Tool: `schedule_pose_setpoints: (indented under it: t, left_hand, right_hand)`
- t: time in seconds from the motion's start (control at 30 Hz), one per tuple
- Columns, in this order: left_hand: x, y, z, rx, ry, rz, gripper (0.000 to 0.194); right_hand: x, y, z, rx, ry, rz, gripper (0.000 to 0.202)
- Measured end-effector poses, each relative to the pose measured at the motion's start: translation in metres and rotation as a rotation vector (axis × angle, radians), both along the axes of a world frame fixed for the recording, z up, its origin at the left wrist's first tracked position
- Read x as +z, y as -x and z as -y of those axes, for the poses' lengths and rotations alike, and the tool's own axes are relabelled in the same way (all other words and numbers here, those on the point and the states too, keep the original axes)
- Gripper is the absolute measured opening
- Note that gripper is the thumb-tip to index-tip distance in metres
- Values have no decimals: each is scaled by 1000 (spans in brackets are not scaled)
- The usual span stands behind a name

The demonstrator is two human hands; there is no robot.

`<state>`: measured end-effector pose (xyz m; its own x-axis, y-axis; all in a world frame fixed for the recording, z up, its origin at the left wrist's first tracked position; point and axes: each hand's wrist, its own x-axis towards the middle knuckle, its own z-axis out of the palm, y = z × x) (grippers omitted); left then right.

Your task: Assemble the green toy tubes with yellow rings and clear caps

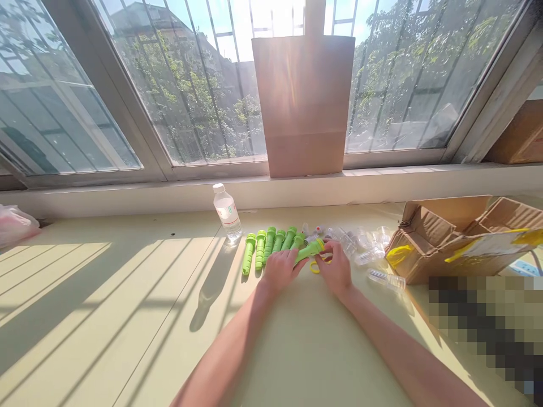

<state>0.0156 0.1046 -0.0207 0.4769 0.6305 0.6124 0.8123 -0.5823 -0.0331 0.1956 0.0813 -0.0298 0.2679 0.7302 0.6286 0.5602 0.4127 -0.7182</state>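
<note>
A green ribbed plastic tube with a wider collar end point(310, 250) lies slantwise between my two hands. My left hand point(280, 271) is closed around its lower end. My right hand point(335, 270) pinches near the wider end with bent fingers; whether it also grips a small part there is hidden. A yellow ring point(314, 266) shows just below the tube, between the hands. To the left, several similar green tubes point(268, 244) lie side by side in a row. Behind my right hand are several clear plastic cups or tubes point(365, 243), partly overlapping.
A clear water bottle point(228, 215) stands behind the row. On the right is an open cardboard box point(428, 254) with yellow tape, and a clear cylinder point(387, 280) lies before it. A cardboard sheet point(303, 113) leans against the window. A pinkish plastic bag point(17, 225) sits far left.
</note>
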Motion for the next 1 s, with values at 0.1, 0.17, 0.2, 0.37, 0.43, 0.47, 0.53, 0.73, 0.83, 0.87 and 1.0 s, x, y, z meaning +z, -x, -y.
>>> schedule_pose_setpoints:
  t: [0.1,0.17,0.2,0.37,0.43,0.47,0.53,0.73,0.83,0.87,1.0]
  left_hand:
    - [-1,0,-1,20,42,3,33]
    - [-2,1,-1,27,51,-12,28]
    - [-2,1,-1,27,49,-22,26]
    - [-2,0,-1,13,-16,-11,30]
    - [-1,-1,-1,5,-48,10,31]
    - [-1,-1,-1,4,-60,20,31]
    - [0,-2,-1,1,-75,23,32]
    - [2,-2,2,6,-93,-21,36]
    - [2,-2,2,9,-48,-32,36]
    - [2,-2,2,10,-26,-31,35]
    - [1,-2,0,23,44,-14,32]
  right_hand:
    - [-1,-1,-1,-6,13,-6,21]
    - [-1,-1,-2,-11,20,-15,21]
    - [-1,-1,-2,-14,23,-20,21]
    - [0,0,-1,-19,30,-31,24]
    - [1,1,-1,-22,33,-31,24]
    - [1,1,0,-22,32,-30,24]
    - [2,1,0,-16,29,-28,24]
    - [2,2,0,-4,24,-33,23]
    - [2,1,0,2,23,-38,24]
    - [2,1,0,-1,21,-38,24]
    - [3,-1,0,-7,10,-27,24]
